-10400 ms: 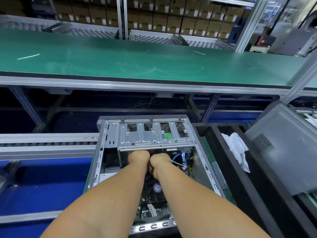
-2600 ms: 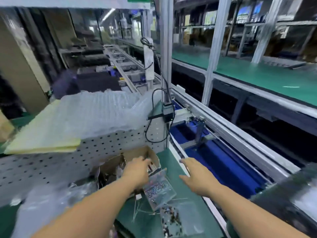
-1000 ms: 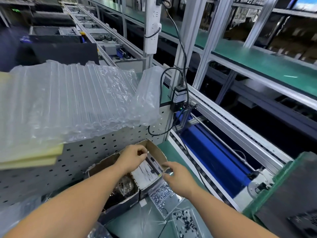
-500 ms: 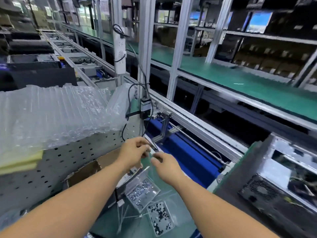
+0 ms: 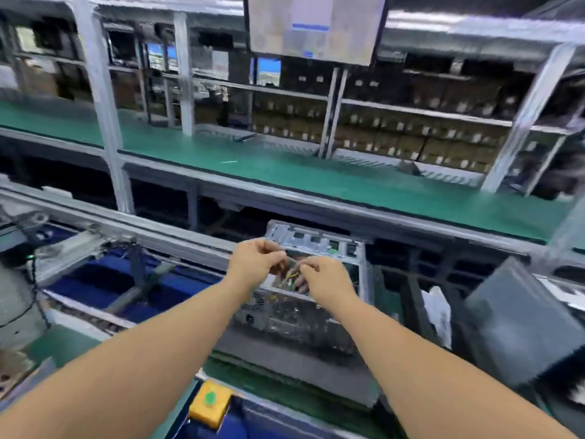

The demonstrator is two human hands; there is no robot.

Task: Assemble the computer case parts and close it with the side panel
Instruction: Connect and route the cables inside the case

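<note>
1. Head view: the computer case is lying open on its side on the surface, metal parts showing inside, all blurry.
2. The left hand and right hand are hovering over it, fingers curled; what each grip is pinching is too blurry to tell.
3. A dark side panel is leaning just right; a yellow button box is sitting nearer.

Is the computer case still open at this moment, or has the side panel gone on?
Open. The computer case lies with its inside boards and metal frame exposed on top; both hands hover over the opening. No panel covers it.
</note>
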